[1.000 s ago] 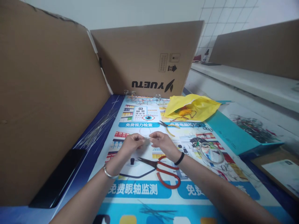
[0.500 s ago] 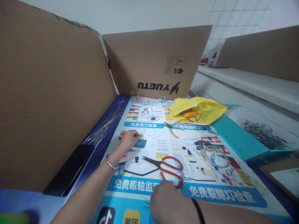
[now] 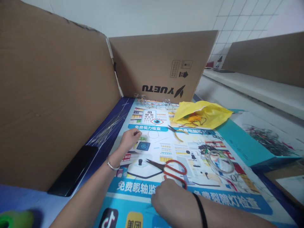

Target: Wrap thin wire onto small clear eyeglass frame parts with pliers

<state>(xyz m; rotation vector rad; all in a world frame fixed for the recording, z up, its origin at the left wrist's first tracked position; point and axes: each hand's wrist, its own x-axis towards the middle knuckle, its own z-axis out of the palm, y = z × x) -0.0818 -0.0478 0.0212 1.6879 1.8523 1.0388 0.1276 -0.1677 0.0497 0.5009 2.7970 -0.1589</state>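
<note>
My left hand (image 3: 130,138) is closed in a pinch over the left part of the printed sheet (image 3: 154,147); whatever its fingertips hold is too fine to make out. Nearer to me, my right hand (image 3: 169,198) is curled into a fist with its fingers turned away. A few thin dark strands show faintly beside it. Just beyond the right hand lie red-handled scissors (image 3: 163,167), blades pointing left; the hand covers part of the lower handle. Small pliers with yellow handles (image 3: 175,131) rest farther back, right of the left hand.
Cardboard panels (image 3: 159,60) stand behind and left. A yellow bag (image 3: 216,112) holds something orange. At right are a clear coil (image 3: 232,167) and a turquoise box (image 3: 247,142) by tangled wires (image 3: 268,139). Straight wires (image 3: 106,129) stick out by a flat black object (image 3: 73,171).
The view has shifted slightly. My right hand has moved a little towards the scissors and hides more of the lower handle. My left hand has edged slightly back and left over the sheet.
</note>
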